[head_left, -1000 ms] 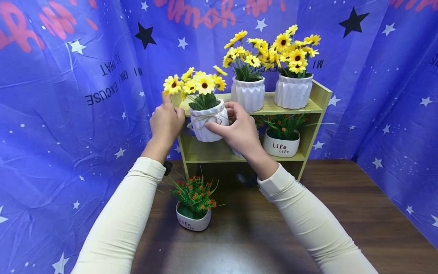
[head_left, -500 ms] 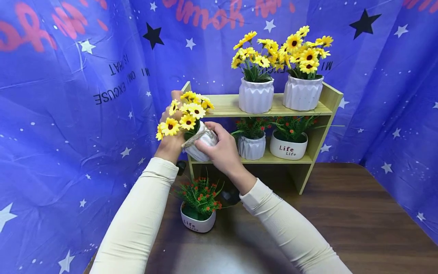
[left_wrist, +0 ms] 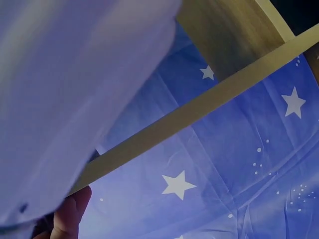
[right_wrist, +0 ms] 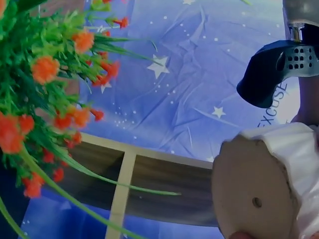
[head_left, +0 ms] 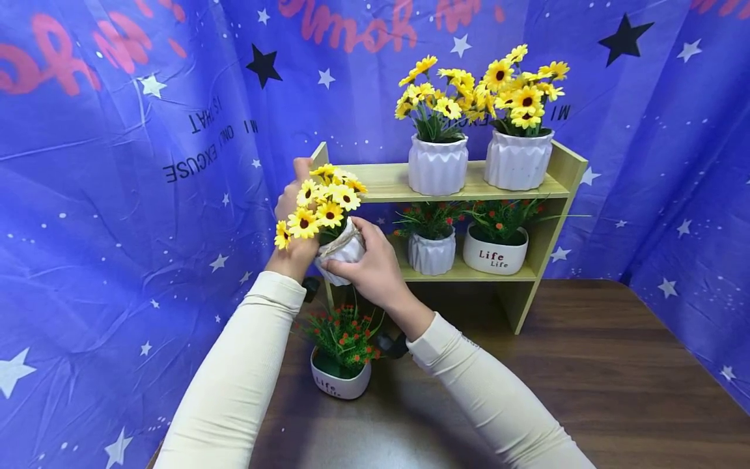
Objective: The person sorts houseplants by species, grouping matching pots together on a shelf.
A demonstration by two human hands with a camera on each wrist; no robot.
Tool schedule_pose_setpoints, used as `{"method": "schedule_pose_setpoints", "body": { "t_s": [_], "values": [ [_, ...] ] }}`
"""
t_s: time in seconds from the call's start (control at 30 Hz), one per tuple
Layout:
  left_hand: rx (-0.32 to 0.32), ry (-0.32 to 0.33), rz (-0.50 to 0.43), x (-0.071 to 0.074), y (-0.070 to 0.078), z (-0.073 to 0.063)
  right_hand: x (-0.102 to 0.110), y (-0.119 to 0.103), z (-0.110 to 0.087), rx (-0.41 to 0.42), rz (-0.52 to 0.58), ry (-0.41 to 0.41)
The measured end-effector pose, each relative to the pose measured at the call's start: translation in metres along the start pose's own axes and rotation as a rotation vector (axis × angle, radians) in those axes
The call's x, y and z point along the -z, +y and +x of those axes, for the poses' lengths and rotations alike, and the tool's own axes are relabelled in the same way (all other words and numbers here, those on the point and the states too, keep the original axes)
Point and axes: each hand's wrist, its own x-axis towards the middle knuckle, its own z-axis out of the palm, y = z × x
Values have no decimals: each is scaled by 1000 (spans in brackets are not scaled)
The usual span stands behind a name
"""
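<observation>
In the head view my right hand (head_left: 375, 264) grips a white ribbed flower pot (head_left: 351, 246) with twine round its neck. Yellow daisy-like flowers (head_left: 328, 202) fill the pot, which tilts left in front of the shelf's left end. The pot's flat underside, with a small hole, faces the right wrist camera. My left hand (head_left: 287, 203) is at the left side panel of the wooden shelf (head_left: 375, 181), partly hidden behind the flowers. In the left wrist view its fingertips (left_wrist: 67, 216) curl against a shelf edge; a blurred pale surface covers the left part.
Two white pots of yellow flowers (head_left: 438, 166) (head_left: 518, 159) stand on the top board. Below them are a ribbed pot (head_left: 431, 251) and an oval "Life" pot (head_left: 495, 251), both with red-flowered plants. Another "Life" pot (head_left: 341, 384) stands on the brown table (head_left: 586, 365).
My right hand has brought the twine-tied pot left and down from the top board and tipped it left. My left hand stays at the shelf's side. The head view has shifted slightly.
</observation>
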Motion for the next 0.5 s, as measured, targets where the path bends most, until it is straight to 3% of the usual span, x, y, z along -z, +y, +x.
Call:
{"method": "schedule_pose_setpoints", "body": {
  "t_s": [0.07,0.1,0.2,0.33,0.5],
  "values": [
    [128,-78,-105,3,3,7,1,0,-1,-18,21,16],
    [223,-70,-227,3,3,14,2,-1,-2,-21,29,24],
    [401,-91,-376,-4,-2,30,6,-2,-2,-11,35,55],
    [372,-79,-369,-20,-18,33,14,-5,-2,1,16,78],
    [390,-96,-322,-24,-18,34,26,-9,-5,-7,59,94]
  ]
}}
